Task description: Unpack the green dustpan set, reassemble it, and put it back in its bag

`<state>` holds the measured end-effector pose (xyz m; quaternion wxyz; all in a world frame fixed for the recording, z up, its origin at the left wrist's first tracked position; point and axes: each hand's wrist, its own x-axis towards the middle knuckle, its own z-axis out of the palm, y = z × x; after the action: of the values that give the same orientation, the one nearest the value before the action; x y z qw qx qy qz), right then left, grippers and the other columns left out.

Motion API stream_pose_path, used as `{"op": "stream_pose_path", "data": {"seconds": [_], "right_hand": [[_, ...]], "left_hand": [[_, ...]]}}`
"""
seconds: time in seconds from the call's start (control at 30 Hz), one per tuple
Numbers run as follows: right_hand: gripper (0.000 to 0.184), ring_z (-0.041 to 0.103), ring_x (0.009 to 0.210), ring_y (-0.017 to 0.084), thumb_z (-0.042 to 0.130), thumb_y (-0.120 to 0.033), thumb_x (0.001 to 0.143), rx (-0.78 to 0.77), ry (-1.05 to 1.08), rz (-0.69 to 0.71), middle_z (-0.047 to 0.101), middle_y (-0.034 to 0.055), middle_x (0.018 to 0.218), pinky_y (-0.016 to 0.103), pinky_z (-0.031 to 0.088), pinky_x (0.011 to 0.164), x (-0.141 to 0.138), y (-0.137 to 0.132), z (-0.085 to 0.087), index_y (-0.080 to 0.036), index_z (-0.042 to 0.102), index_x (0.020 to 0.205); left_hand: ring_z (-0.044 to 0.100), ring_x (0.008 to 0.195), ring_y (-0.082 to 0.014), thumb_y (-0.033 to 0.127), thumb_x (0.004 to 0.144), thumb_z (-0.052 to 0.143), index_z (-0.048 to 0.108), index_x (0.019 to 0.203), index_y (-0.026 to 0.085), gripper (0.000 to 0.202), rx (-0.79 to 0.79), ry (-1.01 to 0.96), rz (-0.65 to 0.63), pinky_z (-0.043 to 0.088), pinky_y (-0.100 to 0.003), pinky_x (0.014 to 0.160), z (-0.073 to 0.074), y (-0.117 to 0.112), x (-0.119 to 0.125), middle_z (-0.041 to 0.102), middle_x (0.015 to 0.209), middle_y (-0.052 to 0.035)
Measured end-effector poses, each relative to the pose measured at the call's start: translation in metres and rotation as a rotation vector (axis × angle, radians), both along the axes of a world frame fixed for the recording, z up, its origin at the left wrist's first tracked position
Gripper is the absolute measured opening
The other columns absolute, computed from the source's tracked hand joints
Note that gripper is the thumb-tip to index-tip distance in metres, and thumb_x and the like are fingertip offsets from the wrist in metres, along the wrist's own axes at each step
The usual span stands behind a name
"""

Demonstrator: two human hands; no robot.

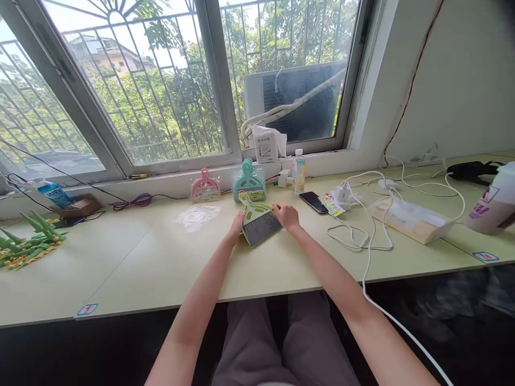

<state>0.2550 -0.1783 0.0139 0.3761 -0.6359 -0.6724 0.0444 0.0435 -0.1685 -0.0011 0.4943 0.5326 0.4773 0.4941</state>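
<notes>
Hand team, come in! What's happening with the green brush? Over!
Left hand: holding left side of green brush set. Right hand: holding its upper right. Grey bristles: showing. Crumpled clear plastic: off left, apart.

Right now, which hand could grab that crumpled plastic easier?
Probably the left hand: it is nearer the crumpled plastic. The right hand is farther off, beyond the green brush.

Between the front and back edges of the bench (161, 268), the brush set (261, 229) is flanked by a wrapper (197, 217) at left and a phone (313, 202) at right; packaged sets (205, 190) (249, 188) are lined behind, along the back edge
</notes>
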Motion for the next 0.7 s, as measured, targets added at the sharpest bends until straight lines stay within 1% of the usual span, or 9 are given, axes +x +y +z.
{"op": "stream_pose_path", "data": {"seconds": [0.03,0.1,0.17,0.27,0.33,0.4,0.57,0.63,0.7], "right_hand": [[0.037,0.065,0.082,0.019,0.041,-0.041,0.098,0.018,-0.092,0.05,0.072,0.0068,0.092,0.025,0.04,0.065,-0.011,-0.006,0.002,-0.021,0.072,0.091],[0.03,0.064,0.092,0.019,0.046,-0.037,0.096,0.059,-0.214,0.075,0.069,0.0085,0.103,0.025,0.041,0.068,-0.027,-0.015,0.005,-0.021,0.071,0.097],[0.031,0.062,0.098,0.02,0.044,-0.035,0.097,0.099,-0.269,0.064,0.068,0.0099,0.104,0.025,0.041,0.069,-0.033,-0.02,0.006,-0.02,0.071,0.095],[0.037,0.063,0.092,0.02,0.041,-0.035,0.097,0.081,-0.25,0.02,0.068,0.0095,0.098,0.026,0.04,0.067,-0.031,-0.02,0.005,-0.019,0.074,0.088],[0.04,0.064,0.084,0.019,0.042,-0.036,0.096,0.036,-0.186,-0.023,0.069,0.0085,0.094,0.026,0.039,0.066,-0.027,-0.018,0.003,-0.02,0.076,0.083],[0.041,0.063,0.08,0.018,0.043,-0.038,0.096,0.036,-0.114,-0.01,0.07,0.0073,0.089,0.025,0.038,0.063,-0.024,-0.014,0.0,-0.02,0.076,0.078],[0.048,0.061,0.071,0.015,0.045,-0.04,0.095,0.126,0.123,0.051,0.066,0.005,0.073,0.022,0.039,0.058,-0.021,-0.004,-0.003,-0.017,0.072,0.063],[0.055,0.059,0.069,0.013,0.034,-0.038,0.098,0.159,0.296,0.145,0.063,0.0034,0.066,0.02,0.042,0.055,-0.017,0.0,0.0,-0.014,0.072,0.068],[0.064,0.055,0.068,0.011,0.017,-0.035,0.101,0.182,0.438,0.284,0.061,0.0017,0.063,0.02,0.044,0.057,-0.007,0.005,0.006,-0.01,0.069,0.074]], "left_hand": [[0.065,0.1,-0.0235,0.059,0.085,0.054,0.059,0.121,0.023,0.051,0.013,0.033,-0.012,0.051,-0.034,0.081,0.0,-0.001,0.004,0.069,0.114,-0.0086],[0.064,0.104,-0.0244,0.059,0.085,0.054,0.061,0.119,0.021,0.051,0.058,0.053,-0.032,0.05,-0.035,0.084,0.0,-0.004,0.012,0.069,0.115,-0.0086],[0.063,0.108,-0.0246,0.06,0.084,0.054,0.064,0.115,0.019,0.052,0.143,0.03,-0.049,0.048,-0.034,0.089,-0.001,-0.005,0.017,0.069,0.114,-0.0086],[0.063,0.105,-0.0252,0.061,0.081,0.056,0.067,0.107,0.015,0.054,0.192,0.011,-0.098,0.046,-0.036,0.093,-0.003,-0.005,0.016,0.071,0.109,-0.0094],[0.065,0.1,-0.0264,0.062,0.08,0.056,0.069,0.102,0.012,0.056,0.164,0.026,-0.144,0.046,-0.038,0.092,-0.002,-0.005,0.012,0.073,0.102,-0.0101],[0.065,0.097,-0.0279,0.064,0.079,0.057,0.07,0.098,0.011,0.057,0.138,0.04,-0.126,0.046,-0.04,0.091,-0.001,-0.004,0.009,0.073,0.096,-0.0105],[0.065,0.1,-0.0284,0.062,0.082,0.055,0.069,0.105,0.011,0.058,0.158,0.051,-0.163,0.046,-0.04,0.091,0.002,0.003,0.01,0.073,0.097,-0.0101],[0.064,0.1,-0.027,0.059,0.084,0.052,0.069,0.106,0.011,0.055,0.167,0.078,-0.14,0.047,-0.038,0.091,0.001,0.006,0.009,0.073,0.099,-0.0099],[0.063,0.102,-0.0249,0.053,0.088,0.048,0.068,0.108,0.012,0.05,0.202,0.131,-0.044,0.047,-0.035,0.091,0.0,0.011,0.0,0.072,0.104,-0.0097]]}}
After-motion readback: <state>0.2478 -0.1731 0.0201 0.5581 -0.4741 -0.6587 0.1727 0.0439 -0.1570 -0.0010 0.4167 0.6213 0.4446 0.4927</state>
